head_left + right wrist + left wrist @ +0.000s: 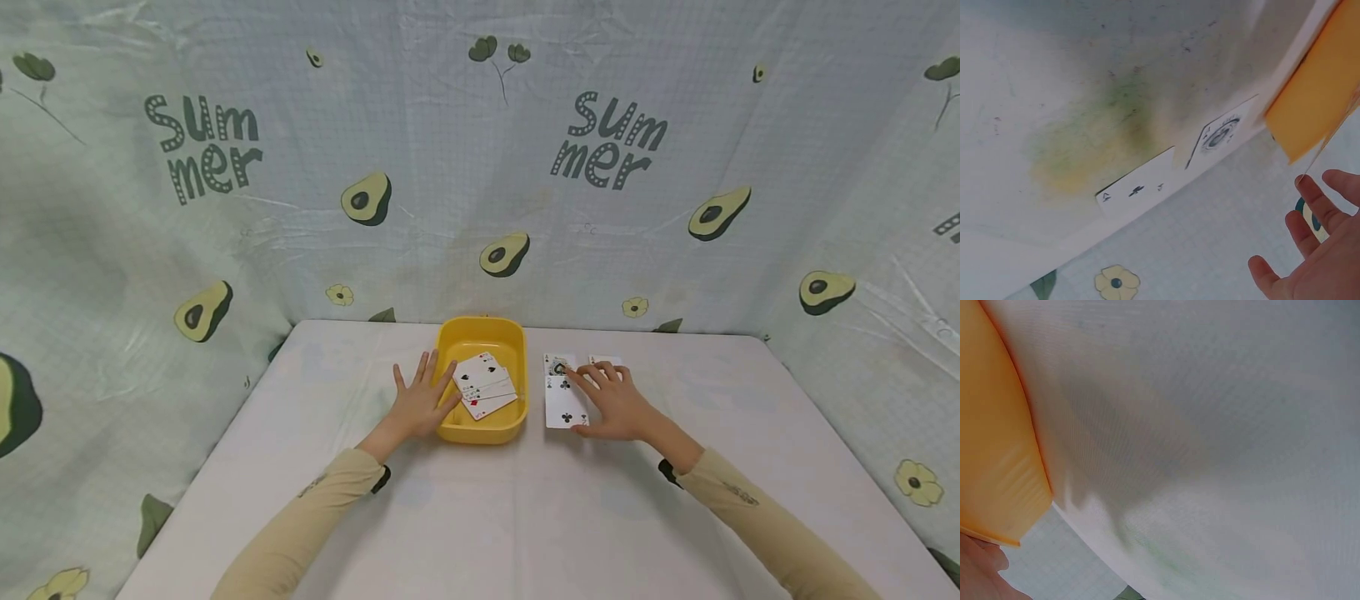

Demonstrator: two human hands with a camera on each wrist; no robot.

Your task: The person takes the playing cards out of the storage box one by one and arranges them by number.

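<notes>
Right hand: pinches a club card (564, 407) between thumb and fingers (618, 410).
Step in hand: apparently setting this card down or picking it up; which, a single moment cannot tell.
Next move: calls for a level card and, if laid, a gentle release that leaves its neighbours undisturbed.
Ace of spades (1219, 134): just beyond the right hand, partly covered by the held card in the head view.
Ace of clubs (1137, 190): on the surface (480, 517), just past the right fingertips.
Yellow tray (487, 436): between the hands, loose cards (489, 387) inside.
Left hand (416, 406): fingers spread, grasping nothing, at the tray's near side.
</notes>
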